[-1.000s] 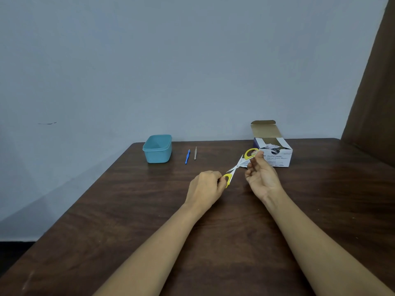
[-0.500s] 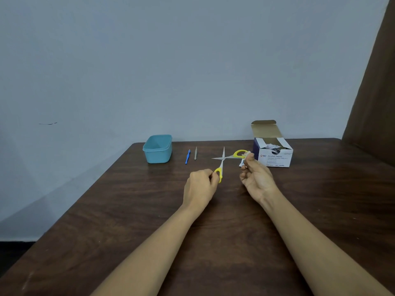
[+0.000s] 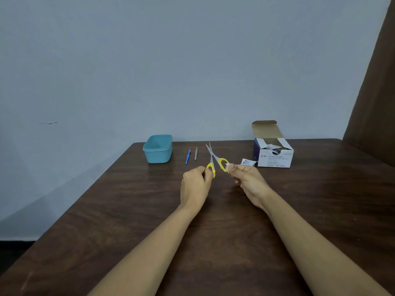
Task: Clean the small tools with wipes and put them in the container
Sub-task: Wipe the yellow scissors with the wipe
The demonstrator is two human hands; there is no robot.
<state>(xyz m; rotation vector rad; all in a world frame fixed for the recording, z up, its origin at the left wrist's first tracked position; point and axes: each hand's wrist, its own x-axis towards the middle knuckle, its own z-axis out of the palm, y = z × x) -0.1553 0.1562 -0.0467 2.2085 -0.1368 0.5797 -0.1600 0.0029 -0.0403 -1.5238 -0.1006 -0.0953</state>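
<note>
Box (image 3: 275,160) front: "BD Alcohol Swabs"; smaller print below perhaps illegible.

**A plain room with a table set up as a cleaning station**

From my end this looks like an ordinary indoor room, home or office I cannot tell, with one table used as a small work station. I see a dark wood-grain table (image 3: 128,221) pushed against a plain blue-grey painted wall (image 3: 192,60). A brown panel or curtain (image 3: 376,92) stands at the right edge. Near the table's far edge sit an opened box of alcohol swabs (image 3: 275,159) and a small teal plastic container (image 3: 158,150).
</note>
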